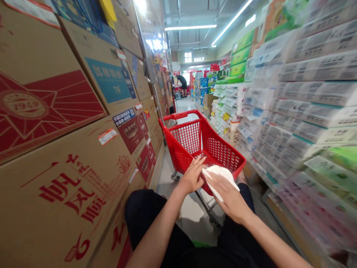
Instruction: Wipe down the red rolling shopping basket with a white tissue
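Observation:
A red plastic shopping cart (pixel 182 150) with a perforated basket stands in front of me, its near end between my legs. My left hand (pixel 193 176) rests over the near rim, fingers reaching across the edge and thumb below, holding the cart. A white cloth (pixel 223 173) is draped over the near right part of the rim. Pressing on it from above, my right hand (pixel 230 197) holds the cloth against the cart; its fingertips lie along the cloth. The part of the rim beneath the cloth is hidden. Inside the basket only the red bottom and walls show.
Stacked cardboard cartons (pixel 69 186) rise close on my left. Piled white tissue packs (pixel 304 96) line the right, blurred. The cart's handle (pixel 181 114) is at its far end. Down the tiled aisle (pixel 184 103), a person in dark clothes (pixel 182 82) bends over.

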### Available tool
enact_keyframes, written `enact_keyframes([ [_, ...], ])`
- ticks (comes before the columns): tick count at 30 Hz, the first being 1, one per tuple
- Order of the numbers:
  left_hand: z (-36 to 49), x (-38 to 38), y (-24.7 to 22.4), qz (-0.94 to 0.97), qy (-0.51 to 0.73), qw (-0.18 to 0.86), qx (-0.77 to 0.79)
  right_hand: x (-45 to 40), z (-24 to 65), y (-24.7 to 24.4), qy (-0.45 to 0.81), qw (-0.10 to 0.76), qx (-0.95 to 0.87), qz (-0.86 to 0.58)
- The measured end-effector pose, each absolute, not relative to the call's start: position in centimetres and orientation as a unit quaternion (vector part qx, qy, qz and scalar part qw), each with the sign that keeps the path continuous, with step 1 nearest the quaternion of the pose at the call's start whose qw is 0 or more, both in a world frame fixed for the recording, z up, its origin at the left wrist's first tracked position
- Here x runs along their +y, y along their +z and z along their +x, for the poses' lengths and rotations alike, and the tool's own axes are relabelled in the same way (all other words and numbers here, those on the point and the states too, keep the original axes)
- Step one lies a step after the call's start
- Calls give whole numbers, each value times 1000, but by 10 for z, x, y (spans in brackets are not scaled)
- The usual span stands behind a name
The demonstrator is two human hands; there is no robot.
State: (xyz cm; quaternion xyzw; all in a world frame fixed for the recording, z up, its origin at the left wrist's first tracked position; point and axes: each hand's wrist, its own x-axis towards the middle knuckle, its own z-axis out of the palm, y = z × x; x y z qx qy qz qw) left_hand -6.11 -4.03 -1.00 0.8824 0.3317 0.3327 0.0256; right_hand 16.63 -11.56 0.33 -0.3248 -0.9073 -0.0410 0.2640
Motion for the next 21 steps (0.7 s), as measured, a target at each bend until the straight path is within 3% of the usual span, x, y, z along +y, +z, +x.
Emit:
enact_keyframes([
  [13, -32, -45, -4, 900, 313, 49, 299, -127, 202, -16, -84, 271, -893, -351],
  [21, -11, -57, -8, 862, 315, -23, 397, -127, 197, -21, -96, 269, -884, -371],
])
